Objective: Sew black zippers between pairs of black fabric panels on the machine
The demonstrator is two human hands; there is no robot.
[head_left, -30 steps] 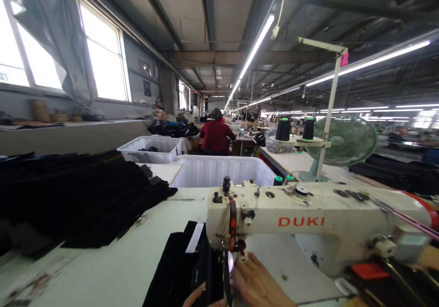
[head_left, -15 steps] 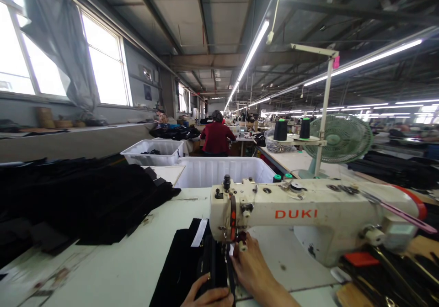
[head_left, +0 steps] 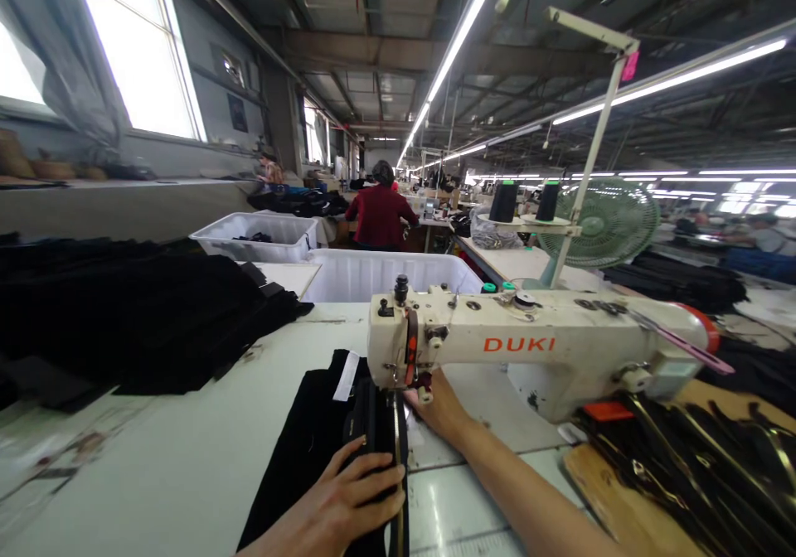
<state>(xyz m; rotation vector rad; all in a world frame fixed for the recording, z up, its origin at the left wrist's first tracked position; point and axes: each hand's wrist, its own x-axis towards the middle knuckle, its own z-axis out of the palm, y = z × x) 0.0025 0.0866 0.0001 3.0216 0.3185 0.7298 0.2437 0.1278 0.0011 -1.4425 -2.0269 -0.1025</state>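
Observation:
The white sewing machine (head_left: 460, 333) marked DUKI stands over the table. Black fabric (head_left: 292, 441) with a white label (head_left: 347, 376) lies at its needle end, a zipper strip (head_left: 399, 457) running along its right side. My left hand (head_left: 348, 491) rests on the fabric and strip, its fingers spread and pressing down. My right hand (head_left: 432, 399) reaches in behind the needle area, beside the far part of the strip; its fingertips are partly hidden by the machine head, so any grip there cannot be made out.
Dark fabric is piled (head_left: 137, 317) at the left. White bins (head_left: 398, 271) stand behind the table. Zippers lie on a wooden board (head_left: 597, 491) at the right. Beyond are thread cones (head_left: 503, 201), a green fan (head_left: 606, 224) and a seated person in red (head_left: 381, 213).
The view has tilted down and turned slightly. My left hand has come further into view over the fabric and strip. More of my right forearm shows.

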